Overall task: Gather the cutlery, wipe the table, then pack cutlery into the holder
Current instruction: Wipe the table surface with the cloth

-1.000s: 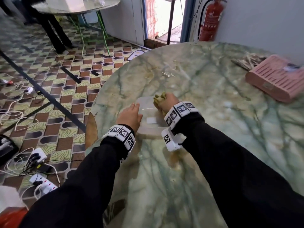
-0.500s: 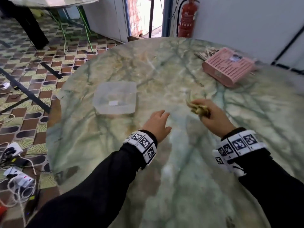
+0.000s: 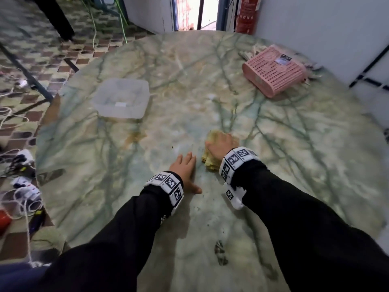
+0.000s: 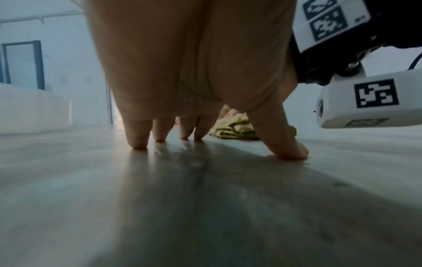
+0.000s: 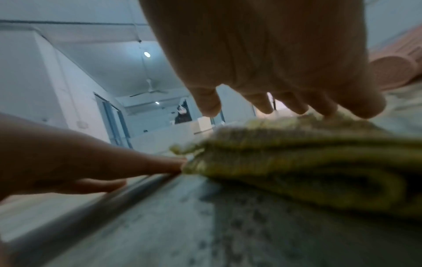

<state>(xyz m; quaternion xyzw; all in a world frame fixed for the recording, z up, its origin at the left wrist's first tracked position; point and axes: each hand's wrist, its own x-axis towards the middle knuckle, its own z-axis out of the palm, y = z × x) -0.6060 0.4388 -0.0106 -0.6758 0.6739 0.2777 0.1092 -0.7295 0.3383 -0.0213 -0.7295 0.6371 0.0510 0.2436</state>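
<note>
Gone flat onto the table [image 3: 273, 127] since half a second back: yellow cloth [image 3: 210, 159], pressed under right hand [image 3: 220, 147]. Left hand [image 3: 185, 168] spread, fingertips [image 4: 138, 143] on marble, gripping nothing. Pink holder [image 3: 273, 72] way off at 2 o'clock, clear tub [image 3: 122, 98] at 10.

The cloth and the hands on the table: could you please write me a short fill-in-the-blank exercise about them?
1. The right hand presses a yellow ____ onto the table.
2. The left hand rests on the table with its fingers ____.
3. The pink basket lies on the person's ____ side.
4. The clear tub is touched by ____ hand.

Missing words: cloth; straight; right; neither
</note>
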